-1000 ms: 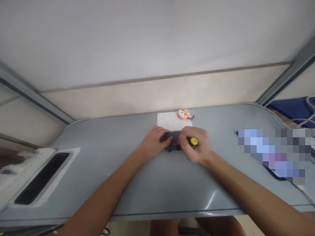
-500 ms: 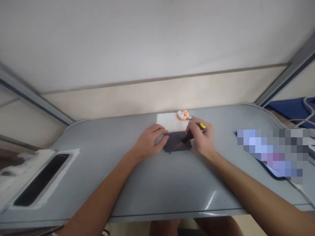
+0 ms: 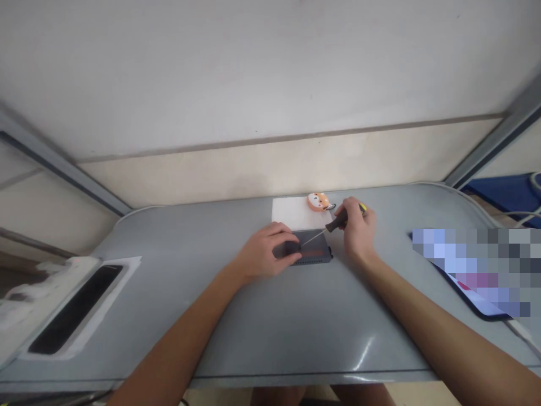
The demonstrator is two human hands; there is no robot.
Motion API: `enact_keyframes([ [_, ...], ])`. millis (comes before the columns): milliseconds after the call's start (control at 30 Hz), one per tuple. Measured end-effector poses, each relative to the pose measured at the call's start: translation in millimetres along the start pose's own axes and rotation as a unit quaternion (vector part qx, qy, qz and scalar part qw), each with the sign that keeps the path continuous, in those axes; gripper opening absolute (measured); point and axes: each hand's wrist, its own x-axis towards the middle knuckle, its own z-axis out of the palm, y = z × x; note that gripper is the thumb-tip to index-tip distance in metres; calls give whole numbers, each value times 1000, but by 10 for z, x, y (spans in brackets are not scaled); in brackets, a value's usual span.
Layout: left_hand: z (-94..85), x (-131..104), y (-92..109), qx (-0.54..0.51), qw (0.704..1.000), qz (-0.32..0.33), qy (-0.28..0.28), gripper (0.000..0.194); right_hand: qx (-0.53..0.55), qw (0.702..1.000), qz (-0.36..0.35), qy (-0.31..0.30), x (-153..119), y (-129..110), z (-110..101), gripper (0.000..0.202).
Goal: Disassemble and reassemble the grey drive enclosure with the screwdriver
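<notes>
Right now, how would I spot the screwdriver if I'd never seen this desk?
On the grey desk, look between the two forearms to the flat dark box. The screwdriver slants over it, gripped in the right hand. Unlike the plain dark box, it has a thin metal shaft and yellow on its dark handle.

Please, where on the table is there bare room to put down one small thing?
The gray table is bare between the black slab and left hand, between the dark box and the table's front edge, and between the right hand and partly blurred screen. Around the box it is crowded: both hands, screwdriver, white paper, orange case.
</notes>
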Motion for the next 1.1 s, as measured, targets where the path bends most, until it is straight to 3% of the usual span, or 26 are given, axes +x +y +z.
enact_keyframes([
  [333,111,27,-4,-58,997,-46,18,12,-2,998,62,16,29,32,12,32],
  [567,82,36,-38,-88,989,-120,12,17,23,994,108,26,88,84,21,31],
  [767,47,92,-256,-9,978,-197,73,20,48,990,121,55,200,181,-1,31],
  [933,-18,216,-521,125,975,-175,47,19,80,980,152,96,269,220,-14,28],
  [1100,-72,213,-666,104,979,-170,52,18,86,975,171,117,293,232,-24,27],
])
